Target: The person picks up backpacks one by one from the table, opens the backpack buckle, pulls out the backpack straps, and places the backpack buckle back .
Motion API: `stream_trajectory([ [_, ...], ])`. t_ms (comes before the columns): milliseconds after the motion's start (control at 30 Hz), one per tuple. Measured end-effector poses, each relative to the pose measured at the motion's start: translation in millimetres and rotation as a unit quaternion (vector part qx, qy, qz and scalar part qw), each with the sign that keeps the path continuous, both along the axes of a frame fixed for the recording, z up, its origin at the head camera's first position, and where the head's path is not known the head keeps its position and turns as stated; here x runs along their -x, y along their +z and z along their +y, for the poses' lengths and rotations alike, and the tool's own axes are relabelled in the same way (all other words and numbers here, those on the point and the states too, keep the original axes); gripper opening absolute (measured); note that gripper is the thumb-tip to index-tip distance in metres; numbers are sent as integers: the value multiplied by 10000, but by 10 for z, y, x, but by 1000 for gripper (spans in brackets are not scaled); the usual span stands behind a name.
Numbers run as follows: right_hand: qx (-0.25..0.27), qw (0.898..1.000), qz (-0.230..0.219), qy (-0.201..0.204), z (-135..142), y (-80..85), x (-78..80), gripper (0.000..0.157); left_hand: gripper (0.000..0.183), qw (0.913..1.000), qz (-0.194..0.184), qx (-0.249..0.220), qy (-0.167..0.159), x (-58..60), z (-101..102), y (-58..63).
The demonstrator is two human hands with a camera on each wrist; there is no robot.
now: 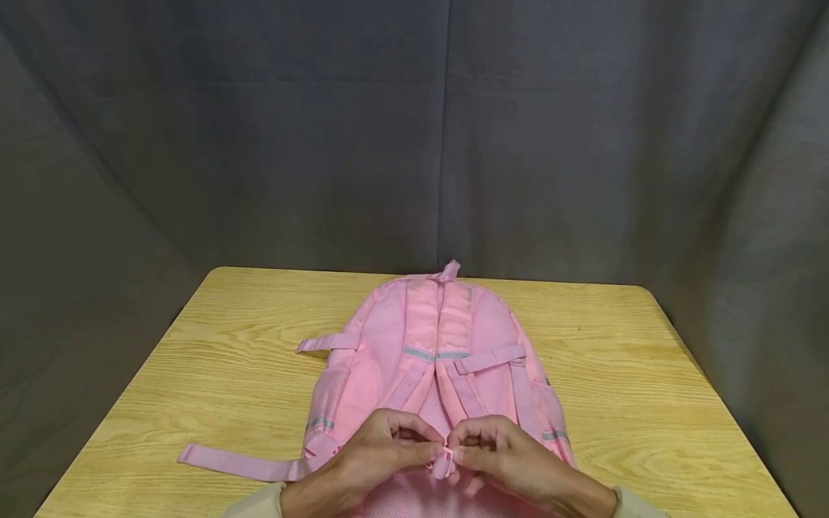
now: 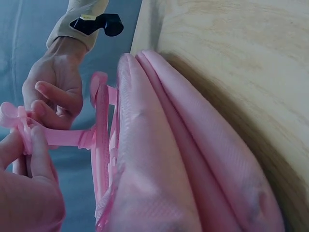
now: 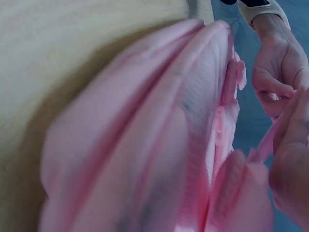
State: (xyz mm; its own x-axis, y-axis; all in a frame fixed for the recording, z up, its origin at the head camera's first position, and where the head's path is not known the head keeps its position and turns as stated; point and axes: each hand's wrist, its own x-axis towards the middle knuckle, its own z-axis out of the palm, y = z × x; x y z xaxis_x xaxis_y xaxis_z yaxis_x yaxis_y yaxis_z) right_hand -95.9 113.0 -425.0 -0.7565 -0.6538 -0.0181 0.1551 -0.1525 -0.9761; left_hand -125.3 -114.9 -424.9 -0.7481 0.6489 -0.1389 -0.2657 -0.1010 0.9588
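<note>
A pink backpack [image 1: 476,324] lies on the table, its padded shoulder straps [image 1: 422,324] facing up. Above its lower middle, both hands meet at a small pink buckle [image 1: 444,464] on a strap. My left hand [image 1: 382,450] pinches it between thumb and forefinger. From the other side, my right hand [image 1: 501,457] pinches at the same place, fingertips close to the left ones. In the left wrist view, a pink webbing strap [image 2: 65,137] runs from the bag to the buckle [image 2: 23,128]. Fingers partly hide the buckle.
Loose webbing straps stick out on the bag's left, a long one [image 1: 239,462] and a shorter one [image 1: 327,342]. Another strap [image 1: 488,360] lies across the right side. The wooden table [image 1: 648,403] has dark grey curtains [image 1: 550,144] behind and beside it.
</note>
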Motion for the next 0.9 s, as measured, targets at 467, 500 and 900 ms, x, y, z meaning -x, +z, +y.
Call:
stream_trajectory([
  [467, 866, 9925, -810, 297, 19, -10, 16, 21, 31, 9998, -99, -121, 127, 15, 19, -4],
  [500, 861, 9922, -843, 327, 19, -10, 19, 22, 31, 9998, -96, -142, 117, 14, 19, -6],
  [900, 658, 9910, -1024, 557, 41, -10, 9, 20, 26, 9994, -202, -268, 69, -3, 33, -40],
])
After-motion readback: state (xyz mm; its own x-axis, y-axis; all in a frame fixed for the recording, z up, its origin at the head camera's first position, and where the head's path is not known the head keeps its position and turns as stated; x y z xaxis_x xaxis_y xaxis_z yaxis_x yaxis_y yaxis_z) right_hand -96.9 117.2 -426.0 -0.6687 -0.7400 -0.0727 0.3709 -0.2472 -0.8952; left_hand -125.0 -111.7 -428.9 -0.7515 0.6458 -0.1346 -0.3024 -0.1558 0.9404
